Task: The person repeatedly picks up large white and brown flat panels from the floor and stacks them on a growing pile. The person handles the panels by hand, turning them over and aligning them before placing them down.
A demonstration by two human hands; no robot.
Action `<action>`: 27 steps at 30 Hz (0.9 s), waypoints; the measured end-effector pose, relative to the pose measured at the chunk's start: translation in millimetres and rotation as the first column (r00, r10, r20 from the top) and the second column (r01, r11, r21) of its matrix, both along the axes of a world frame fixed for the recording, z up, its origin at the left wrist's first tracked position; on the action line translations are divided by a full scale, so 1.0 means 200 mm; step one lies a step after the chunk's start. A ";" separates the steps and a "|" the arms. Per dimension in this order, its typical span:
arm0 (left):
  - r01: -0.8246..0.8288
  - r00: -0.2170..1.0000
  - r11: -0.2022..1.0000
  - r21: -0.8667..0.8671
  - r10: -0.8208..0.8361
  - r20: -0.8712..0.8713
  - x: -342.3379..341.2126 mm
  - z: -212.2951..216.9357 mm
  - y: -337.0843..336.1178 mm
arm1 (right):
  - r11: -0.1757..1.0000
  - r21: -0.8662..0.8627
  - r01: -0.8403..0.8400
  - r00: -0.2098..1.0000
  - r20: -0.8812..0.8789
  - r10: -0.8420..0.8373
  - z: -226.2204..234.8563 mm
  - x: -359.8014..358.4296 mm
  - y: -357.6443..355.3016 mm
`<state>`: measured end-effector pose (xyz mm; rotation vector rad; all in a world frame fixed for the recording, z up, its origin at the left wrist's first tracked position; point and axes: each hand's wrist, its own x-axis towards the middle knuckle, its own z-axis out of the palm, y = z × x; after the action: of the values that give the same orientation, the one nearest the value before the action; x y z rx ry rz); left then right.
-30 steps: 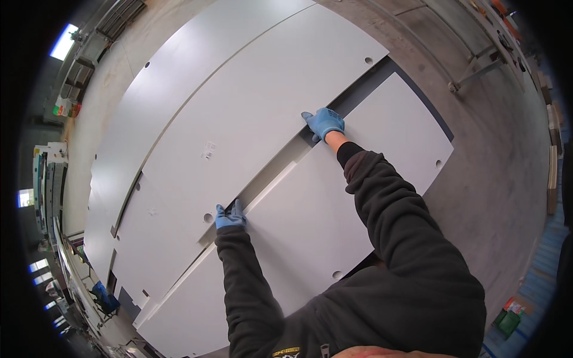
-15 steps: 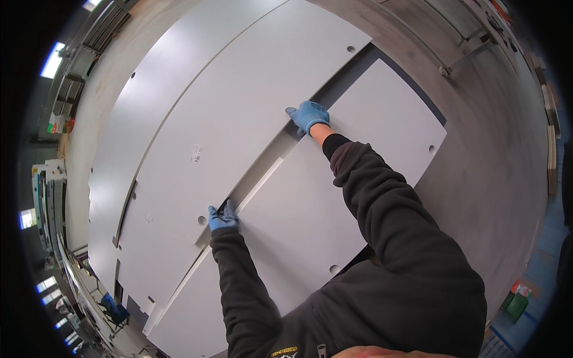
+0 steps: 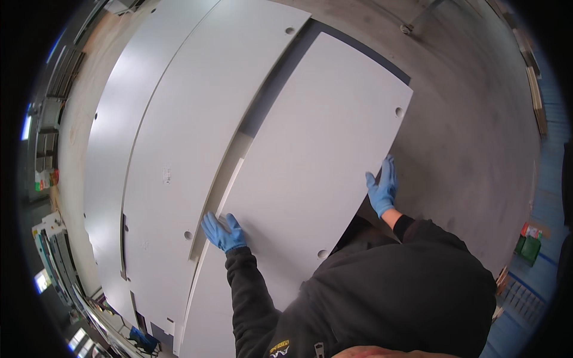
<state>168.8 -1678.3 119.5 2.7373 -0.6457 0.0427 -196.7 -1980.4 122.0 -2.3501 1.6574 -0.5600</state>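
Note:
A large light-grey panel [image 3: 325, 131] with round holes near its edge lies in front of me. My left hand [image 3: 224, 232], in a blue glove, rests by the panel's left edge with its fingers spread, beside the gap to the neighbouring panel [image 3: 179, 113]. At the right edge my right hand [image 3: 383, 188], gloved too, has its fingers stretched out along the rim and its thumb apart. Neither hand is wrapped round anything. Whether the right fingertips reach under the edge I cannot tell.
A dark grey surface [image 3: 271, 89] shows in the gap between the panels. Farther left lies another grey panel [image 3: 128, 101]. A wheeled metal frame [image 3: 407, 28] stands at the far right. On the right floor sits a green and red object [image 3: 528, 244].
My right hand has left the gap and come across to the panel's right edge. My left hand's fingers have come up out of the gap and spread. The view has turned.

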 end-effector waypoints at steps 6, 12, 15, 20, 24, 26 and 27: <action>0.100 0.995 0.987 0.128 -0.100 -0.005 0.00 -0.07 -0.30 | 0.715 0.652 0.252 0.936 0.022 -0.350 -0.34 -0.11 0.30; 0.023 1.000 0.989 0.147 -0.025 0.011 -0.07 -0.07 -0.37 | 0.898 0.311 0.311 0.905 0.192 -0.380 -0.46 0.02 0.37; 0.004 0.999 0.992 0.129 0.001 -0.039 -0.06 -0.09 -0.38 | 0.870 0.373 0.323 0.896 0.176 -0.408 -0.44 0.05 0.37; 0.007 0.999 0.988 0.154 -0.013 0.035 -0.03 -0.15 -0.45 | 0.898 0.332 0.288 0.898 0.231 -0.374 -0.43 0.09 0.25; 0.030 0.996 0.993 0.115 -0.039 0.078 -0.01 -0.17 -0.55 | 0.884 0.302 0.355 0.884 0.198 -0.423 -0.46 0.12 0.15; 0.026 0.998 0.991 0.129 -0.033 0.051 -0.02 -0.15 -0.58 | 0.870 0.306 0.386 0.861 0.219 -0.459 -0.51 0.13 0.13; 0.025 0.999 0.992 0.125 -0.031 0.043 -0.03 -0.14 -0.60 | 0.862 0.337 0.378 0.832 0.284 -0.476 -0.54 0.12 0.12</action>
<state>163.5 -1797.8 90.8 2.8539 -0.7217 0.0598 -172.9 -1957.1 13.5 -1.5663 1.9404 -0.7378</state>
